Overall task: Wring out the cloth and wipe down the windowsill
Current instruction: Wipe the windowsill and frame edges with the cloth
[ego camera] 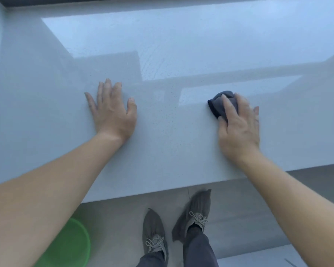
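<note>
The wide pale grey windowsill (166, 135) fills most of the head view, glossy and streaked with wet marks toward the back. A dark grey cloth (219, 105), bunched up, lies on the sill right of centre. My right hand (239, 126) lies over the cloth with fingers stretched across it, pressing it onto the surface; most of the cloth is hidden under the palm. My left hand (112, 110) rests flat on the sill left of centre, fingers spread, holding nothing.
A green plastic basin (71, 245) stands on the tiled floor at the lower left, partly hidden by my left forearm. My two feet in grey sneakers (195, 214) stand just below the sill's front edge (162, 191). A wall closes the sill's left end.
</note>
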Tool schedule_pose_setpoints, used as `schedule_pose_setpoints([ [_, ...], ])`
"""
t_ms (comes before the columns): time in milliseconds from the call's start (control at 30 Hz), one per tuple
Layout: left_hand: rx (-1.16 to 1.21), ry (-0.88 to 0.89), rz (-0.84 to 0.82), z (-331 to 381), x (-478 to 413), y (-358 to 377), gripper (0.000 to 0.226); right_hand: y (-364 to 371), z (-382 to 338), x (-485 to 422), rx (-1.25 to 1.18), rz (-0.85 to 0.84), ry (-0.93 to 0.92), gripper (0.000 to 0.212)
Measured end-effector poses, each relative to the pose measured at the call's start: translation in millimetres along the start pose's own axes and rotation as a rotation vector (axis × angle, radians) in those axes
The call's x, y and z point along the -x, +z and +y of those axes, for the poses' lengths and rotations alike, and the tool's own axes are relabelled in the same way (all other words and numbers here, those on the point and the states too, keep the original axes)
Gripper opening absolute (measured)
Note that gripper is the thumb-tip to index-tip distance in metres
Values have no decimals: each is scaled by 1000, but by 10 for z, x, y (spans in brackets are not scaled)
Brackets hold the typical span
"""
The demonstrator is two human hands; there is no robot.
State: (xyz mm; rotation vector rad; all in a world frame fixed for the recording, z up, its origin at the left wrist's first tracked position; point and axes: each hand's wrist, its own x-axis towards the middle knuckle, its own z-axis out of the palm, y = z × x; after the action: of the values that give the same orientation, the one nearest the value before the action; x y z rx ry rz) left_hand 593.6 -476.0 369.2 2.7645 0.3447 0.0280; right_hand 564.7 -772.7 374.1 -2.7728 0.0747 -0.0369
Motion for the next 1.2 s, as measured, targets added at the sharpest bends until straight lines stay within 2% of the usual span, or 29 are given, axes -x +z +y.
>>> schedule_pose_setpoints([
  [33, 15, 41, -2, 80, -30, 23, 63, 37, -91, -12, 5, 10, 38, 57],
  [67, 34, 65, -6, 173, -78, 47, 63, 81, -204, 41, 14, 9, -26, 59],
  [167, 66, 73, -1, 419, -298, 124, 60, 178, -402, 431, 17, -158, -484, 63],
  [233, 38, 42, -6, 480, -444, 168, 60, 122, -314, 406, 44, -261, -656, 62],
  [267, 18, 3, -19, 489, -498, 186, 61, 106, -236, 259, 56, -265, -674, 61],
  [333, -48, -59, -47, 492, -530, 224, 63, 103, -119, -160, 54, -184, -550, 58],
  [433, -103, -63, -54, 503, -519, 253, 65, 104, -160, -854, -24, -60, -114, 54],
  [467, -111, -63, -51, 514, -525, 259, 65, 147, -257, -950, -24, -38, -46, 53],
  [500, -121, -66, -51, 522, -529, 257, 65, 198, -373, -957, -10, -33, -78, 53],
  [600, -132, -72, -47, 542, -526, 262, 65, 330, -508, -727, 18, -140, -500, 55],
  [667, -129, -72, -47, 540, -521, 259, 64, 268, -408, -824, 43, -231, -646, 54],
  [733, -123, -72, -43, 538, -523, 247, 65, 221, -282, -1191, 72, -209, -594, 54],
  [867, -134, -84, -46, 568, -513, 242, 68, 218, -349, -1902, -10, -91, -142, 53],
  [900, -142, -87, -46, 573, -507, 244, 68, 259, -450, -1937, -20, -77, -99, 54],
  [967, -145, -92, -42, 581, -493, 247, 69, 345, -654, -1813, -11, -111, -216, 56],
  [1033, -142, -95, -36, 586, -487, 243, 70, 398, -724, -1633, -12, -184, -493, 58],
  [1100, -138, -91, -34, 589, -479, 242, 70, 349, -646, -1681, 11, -274, -670, 55],
  [1167, -137, -90, -30, 584, -481, 248, 70, 324, -522, -1991, 49, -241, -669, 53],
  [1200, -136, -92, -32, 579, -478, 248, 70, 318, -481, -2164, 64, -194, -590, 53],
])
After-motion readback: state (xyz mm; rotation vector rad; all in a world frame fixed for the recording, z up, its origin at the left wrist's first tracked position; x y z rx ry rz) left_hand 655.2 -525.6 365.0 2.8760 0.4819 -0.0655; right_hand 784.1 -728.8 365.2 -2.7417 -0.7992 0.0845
